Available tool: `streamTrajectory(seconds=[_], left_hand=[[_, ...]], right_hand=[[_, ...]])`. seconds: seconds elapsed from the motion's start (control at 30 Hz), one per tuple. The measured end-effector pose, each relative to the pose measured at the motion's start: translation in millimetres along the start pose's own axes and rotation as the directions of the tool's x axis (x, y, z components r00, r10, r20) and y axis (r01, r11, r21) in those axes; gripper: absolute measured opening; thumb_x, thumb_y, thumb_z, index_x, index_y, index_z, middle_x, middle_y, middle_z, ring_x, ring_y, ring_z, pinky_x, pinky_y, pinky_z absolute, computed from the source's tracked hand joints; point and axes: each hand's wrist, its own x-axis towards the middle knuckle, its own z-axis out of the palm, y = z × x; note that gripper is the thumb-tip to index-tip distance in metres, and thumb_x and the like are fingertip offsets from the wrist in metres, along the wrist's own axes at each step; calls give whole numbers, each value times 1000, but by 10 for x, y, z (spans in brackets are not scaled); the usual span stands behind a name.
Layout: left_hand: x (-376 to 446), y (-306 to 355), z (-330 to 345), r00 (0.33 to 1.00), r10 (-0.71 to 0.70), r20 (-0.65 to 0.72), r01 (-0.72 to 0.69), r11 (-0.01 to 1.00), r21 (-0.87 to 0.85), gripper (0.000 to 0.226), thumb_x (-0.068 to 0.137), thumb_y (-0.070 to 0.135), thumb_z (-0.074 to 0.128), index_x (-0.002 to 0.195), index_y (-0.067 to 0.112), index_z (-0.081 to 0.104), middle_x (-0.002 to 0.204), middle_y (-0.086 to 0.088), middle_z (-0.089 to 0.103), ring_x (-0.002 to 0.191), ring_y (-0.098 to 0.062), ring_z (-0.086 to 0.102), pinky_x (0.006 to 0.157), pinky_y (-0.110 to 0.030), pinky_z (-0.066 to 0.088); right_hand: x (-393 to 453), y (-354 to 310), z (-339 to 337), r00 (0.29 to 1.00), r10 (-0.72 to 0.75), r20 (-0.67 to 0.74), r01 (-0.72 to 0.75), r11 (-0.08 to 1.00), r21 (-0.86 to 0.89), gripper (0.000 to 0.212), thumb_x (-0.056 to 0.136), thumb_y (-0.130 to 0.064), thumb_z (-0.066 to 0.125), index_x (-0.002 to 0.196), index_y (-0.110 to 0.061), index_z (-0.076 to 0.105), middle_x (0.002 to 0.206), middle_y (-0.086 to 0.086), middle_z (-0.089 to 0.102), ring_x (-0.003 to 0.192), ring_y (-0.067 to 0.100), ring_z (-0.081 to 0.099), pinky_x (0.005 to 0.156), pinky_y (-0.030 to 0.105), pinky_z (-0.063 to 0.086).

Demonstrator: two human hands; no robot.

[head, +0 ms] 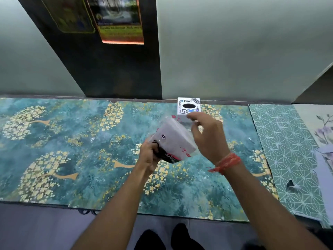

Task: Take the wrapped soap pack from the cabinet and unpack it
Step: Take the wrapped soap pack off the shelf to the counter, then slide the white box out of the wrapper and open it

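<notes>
The soap pack is a white block in clear wrapping with pink petal marks and a black end, held tilted above the counter. My left hand grips its lower black end. My right hand is at its upper right side, fingers curled and pinched near the clear wrapping at the top; whether it grips the film is hard to tell. An orange thread band circles my right wrist. No cabinet interior shows.
The counter carries a teal mat with gold tree patterns. A white stickered box with a dark oval hole stands at the back edge, just behind my right hand. Patterned sheets lie at the right. A dark panel with posters rises behind.
</notes>
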Motion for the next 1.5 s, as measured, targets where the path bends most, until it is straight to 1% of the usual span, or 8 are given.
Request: streamTrajectory(seconds=[0.13,0.27,0.53,0.67,0.87,1.1,1.33,1.5], left_hand=[[160,-41,35,999,-21,-44,25,995,92,52,70,-18,28,104,4,61,76,-6,67,65,-21,61,56,-29,52],[280,-74,35,995,-75,-72,82,992,94,50,74,-18,30,98,9,64,77,-5,71,64,-18,64,60,-31,52],[547,-131,99,980,-164,-116,172,983,66,51,71,-20,27,89,10,64,76,-9,68,66,-22,60,59,-30,55],[786,-175,-21,910,-187,-370,224,973,60,38,76,-16,34,85,9,60,72,-9,58,66,-25,54,61,-28,46],[889,-177,-115,778,-41,-627,343,864,368,6,85,6,60,91,4,61,91,-15,66,78,-31,62,72,-39,53],[864,-240,-31,857,150,-493,295,642,708,28,89,10,62,117,11,57,109,-13,69,81,-28,59,70,-35,52],[938,-162,-281,846,214,-489,299,569,766,36,93,12,61,129,15,54,109,-12,69,76,-27,58,63,-33,44],[945,-40,-347,836,285,-469,263,542,798,43,91,15,63,132,16,51,109,-9,65,90,-30,65,74,-39,53]], right_hand=[[193,284,173,846,228,483,-148,969,-198,44,91,-23,62,132,-8,56,127,12,65,113,29,61,96,38,49],[284,463,281,667,362,651,-293,931,-218,67,82,-37,72,137,-10,44,124,13,61,110,30,60,90,44,52],[326,702,532,697,475,537,-502,858,-107,21,73,-16,76,85,-2,65,79,10,67,66,21,64,51,20,48],[416,812,382,718,566,406,-693,639,335,18,74,-11,73,91,-9,66,86,6,67,71,18,63,58,26,52],[430,1002,206,665,710,234,-580,293,760,18,75,-4,65,92,-10,67,91,8,69,78,24,64,63,29,55],[88,1033,655,528,683,504,-712,33,702,42,82,-9,66,122,0,57,116,15,68,92,28,69,63,32,61],[-85,1254,1324,344,756,557,-939,291,186,31,89,-16,65,117,-2,61,114,15,69,84,22,64,61,25,53],[137,1217,1269,548,677,492,-565,733,-379,49,83,-56,61,105,-12,61,104,8,67,91,27,62,72,32,49]])
